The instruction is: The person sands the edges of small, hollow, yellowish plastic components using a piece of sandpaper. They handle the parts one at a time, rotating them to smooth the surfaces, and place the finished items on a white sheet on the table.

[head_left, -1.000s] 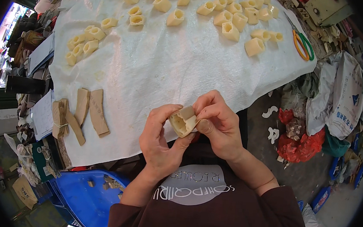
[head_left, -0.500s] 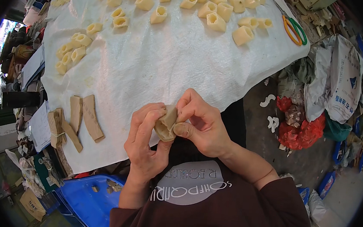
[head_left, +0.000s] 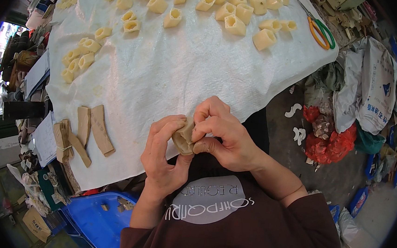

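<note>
Close to my body, just over the near edge of a white cloth (head_left: 165, 70), I hold a hollow tan piece (head_left: 184, 140) with an open end. My left hand (head_left: 164, 155) wraps its fingers and thumb around the left side. On the opposite side my right hand (head_left: 227, 139) pinches the rim between thumb and fingers. The fingertips partly hide the piece. Left of my hands lie several flat tan strips (head_left: 101, 130), some tied in a bundle (head_left: 62, 140). Pale yellow hollow blocks (head_left: 234, 25) are scattered across the cloth's far side.
Scissors (head_left: 321, 32) with orange and green handles lie at the far right. A blue bin (head_left: 95, 218) stands below the cloth on the left. Red net bags (head_left: 330, 143) and a white sack (head_left: 377, 87) rest on the right.
Both hands have shifted slightly rightward with the tan piece. My right fingers have curled further over its rim, and the piece has tilted a little.
</note>
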